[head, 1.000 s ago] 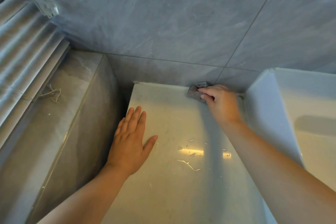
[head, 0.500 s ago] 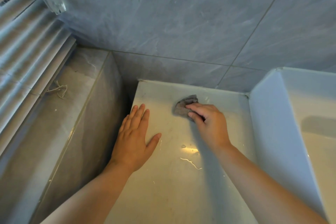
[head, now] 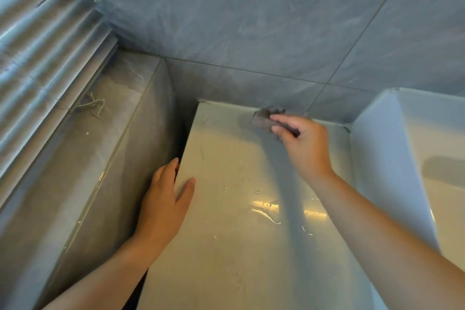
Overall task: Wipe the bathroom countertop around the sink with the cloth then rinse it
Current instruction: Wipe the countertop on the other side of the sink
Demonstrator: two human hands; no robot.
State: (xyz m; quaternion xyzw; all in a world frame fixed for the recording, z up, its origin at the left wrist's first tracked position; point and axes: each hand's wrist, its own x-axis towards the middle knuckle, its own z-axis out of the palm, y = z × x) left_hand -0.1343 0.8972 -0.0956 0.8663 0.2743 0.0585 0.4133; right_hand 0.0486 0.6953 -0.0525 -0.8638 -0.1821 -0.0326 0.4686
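A small grey cloth [head: 263, 118] lies bunched on the pale countertop [head: 239, 234], close to the back wall. My right hand [head: 302, 146] grips it, fingers curled over its near edge. My left hand [head: 163, 199] rests on the countertop's left edge; its fingers hang over the side into the dark gap and the thumb lies flat on top. The white sink [head: 415, 158] rises along the countertop's right side. Thin hairs and scratches catch the light near the countertop's middle.
Grey tiled wall [head: 276, 20] stands behind the counter. A lower tiled ledge [head: 75, 158] runs on the left with a tangle of string [head: 94, 106] on it. Window blinds [head: 37, 45] hang at far left. A narrow gap separates ledge and counter.
My right hand has carried the cloth from the counter's middle back up toward the wall. My left hand has slid left, from flat on the top to the counter's edge.
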